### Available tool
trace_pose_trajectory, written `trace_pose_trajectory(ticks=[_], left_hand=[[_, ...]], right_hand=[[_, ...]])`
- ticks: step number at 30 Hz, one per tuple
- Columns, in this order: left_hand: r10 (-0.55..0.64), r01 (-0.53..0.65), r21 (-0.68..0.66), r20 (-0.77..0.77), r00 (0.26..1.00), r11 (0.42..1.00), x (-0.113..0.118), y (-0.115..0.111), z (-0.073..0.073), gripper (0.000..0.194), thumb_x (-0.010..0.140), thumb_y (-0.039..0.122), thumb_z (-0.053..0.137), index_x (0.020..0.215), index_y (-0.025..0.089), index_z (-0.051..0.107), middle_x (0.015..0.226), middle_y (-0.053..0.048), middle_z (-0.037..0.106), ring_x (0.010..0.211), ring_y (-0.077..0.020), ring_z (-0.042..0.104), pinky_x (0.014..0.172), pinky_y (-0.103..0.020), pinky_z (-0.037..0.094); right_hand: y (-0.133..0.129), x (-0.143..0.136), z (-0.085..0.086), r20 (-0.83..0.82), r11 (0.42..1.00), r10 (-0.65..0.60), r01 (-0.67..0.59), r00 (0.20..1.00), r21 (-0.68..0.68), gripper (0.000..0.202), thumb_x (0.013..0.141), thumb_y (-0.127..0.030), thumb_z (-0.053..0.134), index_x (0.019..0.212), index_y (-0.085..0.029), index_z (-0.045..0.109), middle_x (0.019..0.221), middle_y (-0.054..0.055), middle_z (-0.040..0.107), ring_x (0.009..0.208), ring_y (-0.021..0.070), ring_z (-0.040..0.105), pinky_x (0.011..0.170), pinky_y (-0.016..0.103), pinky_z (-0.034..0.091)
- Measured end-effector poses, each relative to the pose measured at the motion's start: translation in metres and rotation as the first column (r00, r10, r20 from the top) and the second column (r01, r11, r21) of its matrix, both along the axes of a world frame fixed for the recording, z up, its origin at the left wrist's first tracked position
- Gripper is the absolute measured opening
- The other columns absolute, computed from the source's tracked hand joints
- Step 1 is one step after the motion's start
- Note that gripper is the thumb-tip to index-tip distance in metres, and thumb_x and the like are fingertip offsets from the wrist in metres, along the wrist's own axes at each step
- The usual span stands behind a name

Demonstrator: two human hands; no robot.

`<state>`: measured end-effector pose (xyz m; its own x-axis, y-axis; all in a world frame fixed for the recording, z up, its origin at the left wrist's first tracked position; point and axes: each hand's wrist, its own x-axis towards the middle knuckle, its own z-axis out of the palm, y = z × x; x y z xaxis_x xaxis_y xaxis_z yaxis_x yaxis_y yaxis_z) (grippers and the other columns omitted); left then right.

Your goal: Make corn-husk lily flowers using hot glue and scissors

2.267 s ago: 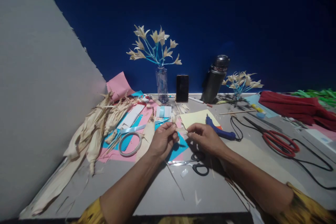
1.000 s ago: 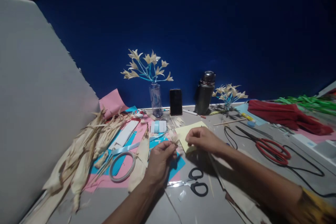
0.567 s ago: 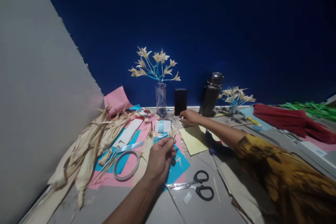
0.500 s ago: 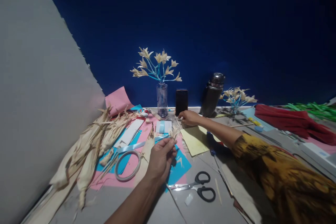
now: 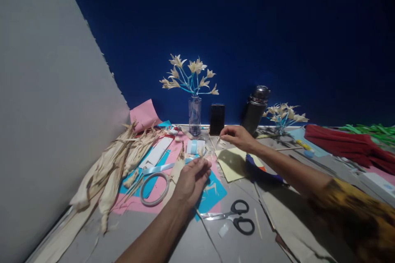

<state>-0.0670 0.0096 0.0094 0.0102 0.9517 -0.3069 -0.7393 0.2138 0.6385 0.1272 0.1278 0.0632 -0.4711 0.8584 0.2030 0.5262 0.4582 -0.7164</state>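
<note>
My left hand is closed in a pinch around the base of a small pale corn husk flower, most of it hidden behind the fingers. A thin dark stick runs from below this hand toward the front edge. My right hand hovers above the yellow paper, thumb and fingertips together on a small pale husk piece. Under my left hand lie blue paper with husk scraps and pink paper. Black-handled scissors rest partly open nearby.
Husks pile up on the left beside a tape roll. Behind stand a glass vase of husk flowers, a phone and a dark flask. More husk flowers and a red cloth are right.
My right hand has drawn back a little to the right from near the phone, now with a small husk piece at its fingertips. My left hand keeps its pinch. The view has shifted slightly.
</note>
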Motion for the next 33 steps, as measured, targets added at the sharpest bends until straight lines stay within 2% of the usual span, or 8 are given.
trace_pose_trajectory(ticks=[4,7,10,15,19,23,28,33], left_hand=[[-0.159,0.155,0.058,0.078,0.984,0.986,0.006,-0.008,0.001,0.025,0.065,0.016,0.088,0.073,0.013,0.065,0.077,-0.005,0.069,0.091,-0.0220,0.072,0.089,-0.036,0.057],[-0.248,0.238,0.093,0.111,0.962,0.967,0.011,-0.013,0.001,0.023,0.068,0.016,0.087,0.073,0.013,0.065,0.076,-0.006,0.070,0.094,-0.0246,0.072,0.095,-0.042,0.054],[-0.265,0.253,0.113,0.114,0.957,0.961,0.013,-0.015,0.002,0.022,0.067,0.016,0.087,0.071,0.013,0.065,0.075,-0.006,0.070,0.091,-0.0228,0.072,0.095,-0.041,0.054],[-0.230,0.225,0.107,0.038,0.972,0.968,0.016,-0.016,0.005,0.028,0.060,0.019,0.092,0.070,0.011,0.067,0.070,-0.006,0.071,0.074,-0.0164,0.069,0.082,-0.032,0.057],[-0.176,0.178,0.118,-0.030,0.984,0.977,0.019,-0.016,0.005,0.031,0.055,0.022,0.094,0.069,0.012,0.068,0.069,-0.005,0.072,0.072,-0.0154,0.069,0.080,-0.029,0.056],[-0.098,0.112,0.121,-0.119,0.988,0.986,0.018,-0.016,0.006,0.031,0.053,0.024,0.094,0.068,0.013,0.068,0.070,-0.006,0.074,0.073,-0.0160,0.070,0.078,-0.027,0.055],[-0.034,0.076,0.186,-0.220,0.975,0.980,0.019,-0.016,0.005,0.026,0.058,0.025,0.091,0.066,0.014,0.069,0.072,-0.005,0.075,0.075,-0.0169,0.070,0.078,-0.028,0.053],[0.006,0.099,0.254,-0.383,0.924,0.962,0.022,-0.017,-0.004,0.019,0.065,0.027,0.087,0.068,0.014,0.073,0.072,-0.004,0.074,0.073,-0.0155,0.067,0.076,-0.027,0.050]], right_hand=[[-0.067,0.005,-0.005,-0.381,0.994,-0.105,0.087,0.918,-0.062,0.018,0.083,-0.038,0.067,0.083,-0.021,0.068,0.069,0.000,0.063,0.055,0.0129,0.051,0.055,0.027,0.043],[-0.101,0.005,-0.016,-0.438,0.974,-0.088,0.169,0.895,0.149,0.010,0.084,-0.031,0.067,0.078,-0.024,0.071,0.078,0.005,0.069,0.071,0.0202,0.063,0.068,0.034,0.050],[-0.116,0.007,-0.025,-0.414,0.941,0.006,0.135,0.910,0.311,0.011,0.086,-0.026,0.065,0.079,-0.025,0.073,0.082,0.008,0.072,0.083,0.0256,0.066,0.078,0.041,0.052],[-0.115,0.013,-0.032,-0.416,0.947,0.055,0.085,0.908,0.310,0.013,0.089,-0.023,0.063,0.082,-0.025,0.074,0.084,0.009,0.074,0.083,0.0252,0.068,0.076,0.040,0.053],[-0.112,0.016,-0.037,-0.456,0.971,-0.012,0.120,0.890,0.209,0.011,0.088,-0.023,0.064,0.079,-0.024,0.072,0.085,0.007,0.074,0.083,0.0234,0.068,0.077,0.038,0.053],[-0.110,0.015,-0.044,-0.560,0.992,-0.123,0.081,0.819,-0.100,0.018,0.082,-0.031,0.071,0.097,-0.022,0.070,0.092,0.007,0.074,0.080,0.0206,0.066,0.070,0.033,0.053],[-0.110,0.008,-0.048,-0.611,0.874,-0.244,-0.102,0.753,-0.475,0.037,0.071,-0.040,0.081,0.098,-0.018,0.068,0.089,0.005,0.072,0.064,0.0127,0.058,0.055,0.025,0.044],[-0.114,-0.002,-0.045,-0.594,0.893,-0.195,-0.108,0.781,-0.436,0.027,0.075,-0.039,0.077,0.090,-0.018,0.071,0.078,0.001,0.068,0.065,0.0132,0.056,0.060,0.026,0.042]])
